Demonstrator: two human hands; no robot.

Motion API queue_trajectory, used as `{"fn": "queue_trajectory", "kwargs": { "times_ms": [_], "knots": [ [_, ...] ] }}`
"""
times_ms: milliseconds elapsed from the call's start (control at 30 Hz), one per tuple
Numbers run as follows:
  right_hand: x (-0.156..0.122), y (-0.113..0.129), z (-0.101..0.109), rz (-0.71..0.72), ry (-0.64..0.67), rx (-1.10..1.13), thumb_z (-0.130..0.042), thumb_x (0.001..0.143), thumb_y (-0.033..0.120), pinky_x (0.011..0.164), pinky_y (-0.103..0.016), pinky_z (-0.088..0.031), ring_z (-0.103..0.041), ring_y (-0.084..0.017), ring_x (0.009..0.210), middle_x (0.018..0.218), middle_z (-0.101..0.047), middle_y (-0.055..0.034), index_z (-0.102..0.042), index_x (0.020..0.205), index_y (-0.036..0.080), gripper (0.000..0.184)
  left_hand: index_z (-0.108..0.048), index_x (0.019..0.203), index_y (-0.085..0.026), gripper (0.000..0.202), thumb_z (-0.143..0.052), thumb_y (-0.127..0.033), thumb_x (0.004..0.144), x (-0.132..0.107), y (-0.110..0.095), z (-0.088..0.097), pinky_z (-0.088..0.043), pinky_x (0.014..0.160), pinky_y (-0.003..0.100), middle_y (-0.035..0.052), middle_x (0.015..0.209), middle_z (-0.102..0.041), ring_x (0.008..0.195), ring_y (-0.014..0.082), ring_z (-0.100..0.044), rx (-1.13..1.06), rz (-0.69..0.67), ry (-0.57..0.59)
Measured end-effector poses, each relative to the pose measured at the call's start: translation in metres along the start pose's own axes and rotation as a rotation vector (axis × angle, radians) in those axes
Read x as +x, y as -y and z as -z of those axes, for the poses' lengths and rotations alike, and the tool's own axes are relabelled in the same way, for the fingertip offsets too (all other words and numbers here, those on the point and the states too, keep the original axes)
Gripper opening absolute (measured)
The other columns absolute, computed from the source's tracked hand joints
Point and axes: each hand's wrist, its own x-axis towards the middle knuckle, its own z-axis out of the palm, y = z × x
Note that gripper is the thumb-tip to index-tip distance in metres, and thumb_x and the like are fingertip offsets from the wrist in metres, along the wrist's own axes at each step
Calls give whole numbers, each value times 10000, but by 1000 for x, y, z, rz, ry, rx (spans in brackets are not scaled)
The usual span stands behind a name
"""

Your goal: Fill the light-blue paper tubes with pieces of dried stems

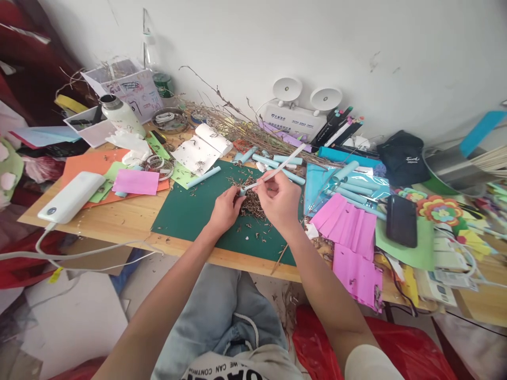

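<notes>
Tabletop (130, 224): mat (190, 211) at near edge, scraps (253, 209) heaped mid-mat. Right hand (282, 199) pinches stick (292, 159), tip at tube (242, 192) — pinched by left hand (226, 212) above mat. Tamping, probably — calls for steady tube, aligned stick.

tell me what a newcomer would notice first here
Probably the right hand, holding a white stick to a pale blue roll in the left hand, above dried bits on a green mat. Bright pink paper stands out right of the mat; dry twigs lie behind it.
</notes>
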Motion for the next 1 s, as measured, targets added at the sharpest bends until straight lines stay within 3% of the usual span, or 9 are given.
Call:
{"fn": "queue_trajectory", "kwargs": {
  "times_ms": [267,367,533,700,1000],
  "knots": [
    [18,2,-3,161,190,-130,-570,873,261,671,-287,-541,-642,-162,696,835,-691,-48,-658,823,191,123,-549,898,-196,39,-537,-211,932,1,-3,2,-422,686,247,7,789,-606,720,149,-544,-32,-42,12],
    [20,-1,-4,158,187,-136,-613,864,275,642,-278,-512,-621,-159,686,805,-692,-47,-674,767,182,148,-553,907,-194,34,-537,-208,933,1,-2,1,-426,698,249,13,803,-620,728,149,-550,-41,-36,15],
    [20,-4,-1,69,109,-58,-595,910,369,593,-280,-475,-589,-149,535,580,-625,7,-685,831,184,220,-541,888,-195,39,-547,-195,926,1,-1,0,-421,690,247,13,799,-618,722,150,-551,-38,-23,14],
    [13,-10,-8,140,78,-138,-574,918,388,591,-276,-459,-605,-160,583,644,-656,-21,-683,806,190,252,-540,900,-197,37,-541,-213,933,0,-1,0,-412,680,252,10,795,-608,724,155,-545,-32,-31,11],
    [15,-17,-15,130,87,-97,-599,902,355,585,-274,-468,-612,-156,580,679,-678,-20,-692,804,192,212,-532,887,-199,45,-537,-210,929,1,-1,0,-399,674,255,9,785,-599,719,158,-538,-43,-29,13]
  ]
}}
